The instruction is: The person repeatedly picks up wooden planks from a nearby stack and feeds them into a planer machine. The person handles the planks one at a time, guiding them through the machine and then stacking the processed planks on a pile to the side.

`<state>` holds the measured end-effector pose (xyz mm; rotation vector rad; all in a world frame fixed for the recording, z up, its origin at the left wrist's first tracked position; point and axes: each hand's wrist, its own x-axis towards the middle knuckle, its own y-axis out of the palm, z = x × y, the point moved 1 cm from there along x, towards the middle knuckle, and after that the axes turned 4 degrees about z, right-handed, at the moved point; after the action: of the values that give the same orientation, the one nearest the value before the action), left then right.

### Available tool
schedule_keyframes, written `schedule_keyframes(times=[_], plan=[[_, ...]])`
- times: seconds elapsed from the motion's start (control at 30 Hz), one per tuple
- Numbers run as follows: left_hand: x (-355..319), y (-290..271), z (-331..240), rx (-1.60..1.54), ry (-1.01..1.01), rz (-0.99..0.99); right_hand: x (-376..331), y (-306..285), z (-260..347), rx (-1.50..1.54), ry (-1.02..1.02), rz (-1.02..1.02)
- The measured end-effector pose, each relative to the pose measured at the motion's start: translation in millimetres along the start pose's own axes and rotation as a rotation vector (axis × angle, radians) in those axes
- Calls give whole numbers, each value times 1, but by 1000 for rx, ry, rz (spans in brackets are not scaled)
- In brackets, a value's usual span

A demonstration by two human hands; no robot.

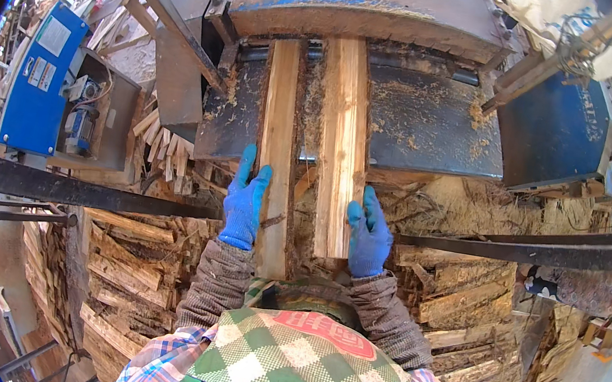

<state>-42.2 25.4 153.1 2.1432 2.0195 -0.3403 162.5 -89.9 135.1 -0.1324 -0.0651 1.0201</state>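
Two long wooden planks lie side by side on the steel bed of a planing machine, far ends under its heavy hood. The left plank has bark along its right edge and reaches nearer to me. The right plank is paler and ends between my hands. Beside the left plank's outer edge is my left hand in a blue glove, thumb and forefinger stretched apart, thumb against the wood. My right hand, gloved alike, touches the right plank's outer edge near its end, fingers apart. The other fingers are partly hidden.
Stacked rough wood strips lie left and right below me. Dark metal rails run across at both sides. A blue control box stands left and a blue machine housing right. Sawdust covers the bed.
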Motion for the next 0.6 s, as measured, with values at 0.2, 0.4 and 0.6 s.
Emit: schedule_keyframes(times=[0.2, 0.4, 0.6], plan=[[8, -2, 5, -45, -46, 64, 108, 26, -5, -347, -301, -134], [9, -5, 15, -68, -18, 94, 173, 51, 27, -480, -9, -355], [10, 0, 2, 40, -139, 82, 178, 50, 19, -498, -45, -365]])
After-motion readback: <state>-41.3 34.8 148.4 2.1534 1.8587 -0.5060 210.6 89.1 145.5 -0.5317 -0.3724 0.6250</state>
